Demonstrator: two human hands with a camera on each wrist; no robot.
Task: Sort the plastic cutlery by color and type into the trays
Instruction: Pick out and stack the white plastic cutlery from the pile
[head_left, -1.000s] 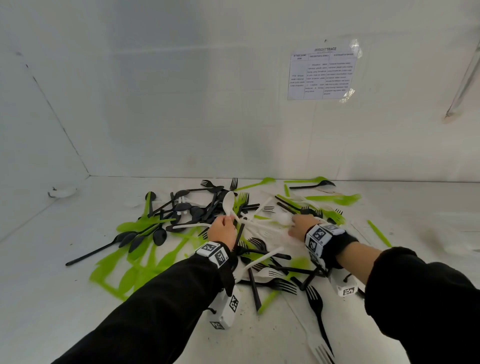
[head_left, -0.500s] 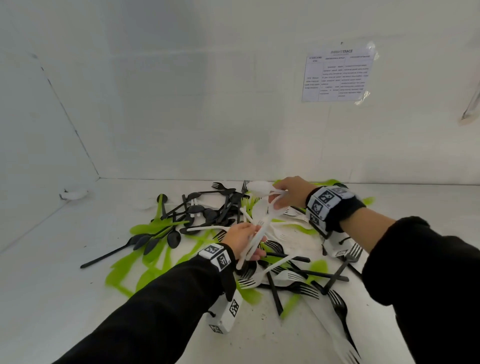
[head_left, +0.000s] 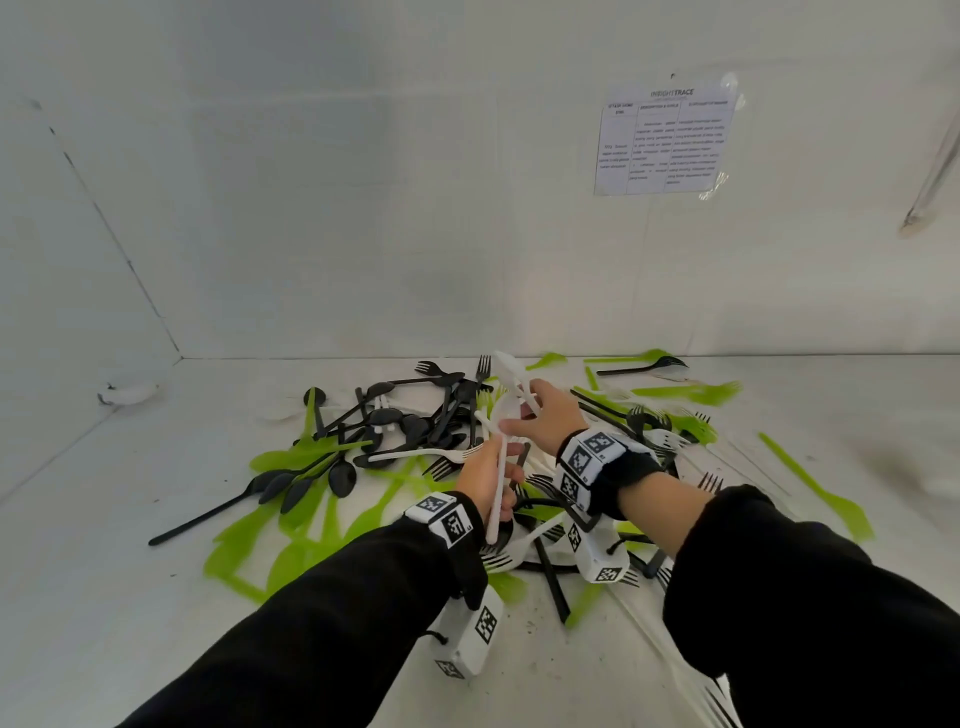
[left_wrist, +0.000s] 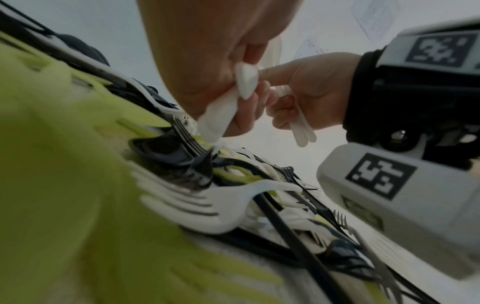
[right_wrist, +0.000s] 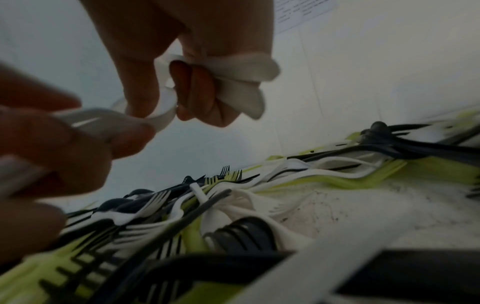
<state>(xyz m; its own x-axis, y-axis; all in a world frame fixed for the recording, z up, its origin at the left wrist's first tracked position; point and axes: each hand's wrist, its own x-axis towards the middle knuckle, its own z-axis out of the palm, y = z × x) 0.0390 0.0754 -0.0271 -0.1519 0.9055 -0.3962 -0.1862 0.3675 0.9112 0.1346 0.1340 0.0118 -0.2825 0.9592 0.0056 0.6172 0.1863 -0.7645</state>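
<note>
The tangled heap of black, white and green plastic cutlery (head_left: 415, 447) blocks the white worktop (head_left: 104, 597) centre; bare surface lies left of the heap, and nearer.

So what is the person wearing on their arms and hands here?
Both hands are bare: left hand, right hand. Long black sleeves cover both arms. Each wrist carries a black strap with a white band of black-and-white square markers, and a white camera box hangs beneath.

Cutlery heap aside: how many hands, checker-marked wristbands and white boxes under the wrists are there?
Hands: 2, left hand and right hand, each holding white cutlery
Wristbands: 2, left wristband and right wristband
White boxes: 2, left box and right box
Total: 6
</note>
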